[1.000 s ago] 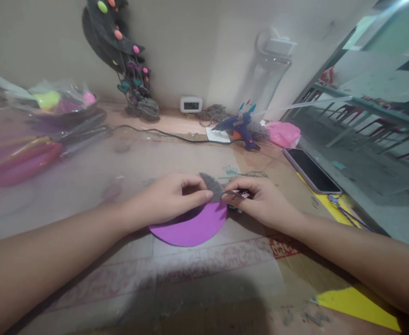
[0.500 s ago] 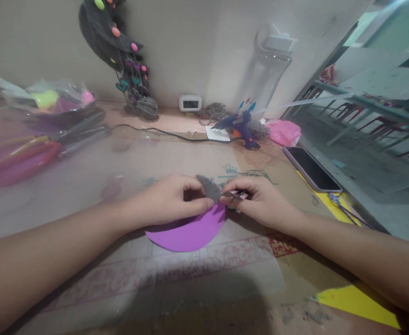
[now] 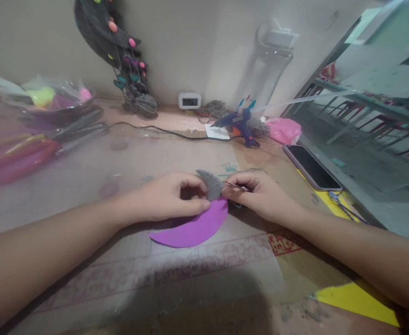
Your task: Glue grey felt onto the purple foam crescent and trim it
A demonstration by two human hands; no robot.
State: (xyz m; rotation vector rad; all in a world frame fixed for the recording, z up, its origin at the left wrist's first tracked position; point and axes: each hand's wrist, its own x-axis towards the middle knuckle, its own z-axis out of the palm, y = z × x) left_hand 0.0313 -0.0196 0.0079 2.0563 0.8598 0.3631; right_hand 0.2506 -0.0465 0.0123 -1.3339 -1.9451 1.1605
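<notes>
A purple crescent cut-out [image 3: 194, 229] lies over the table in front of me, its lower tip pointing left. Grey yarn [image 3: 212, 184] covers its upper horn in close turns. My left hand [image 3: 176, 197] pinches the crescent's inner edge, where grey meets purple. Beside the outer edge, my right hand [image 3: 256, 193] is closed, thumb against forefinger. A small thin flat piece [image 3: 237, 186] shows edge-on in those fingers; its kind is unclear. Whether a strand runs from it to the crescent is too fine to see.
A blue glue gun [image 3: 241, 123], its cord running left, lies behind the hands near a small digital clock [image 3: 189, 101] and a clear bottle [image 3: 269, 70]. Phone [image 3: 312, 167] at right; red-handled scissors [image 3: 33, 156] at left. A decorated dark crescent [image 3: 103, 32] hangs behind.
The crescent has tilted slightly, showing more of the grey yarn and the inner curve. The flat piece in my right hand has turned from showing its patterned face to edge-on.
</notes>
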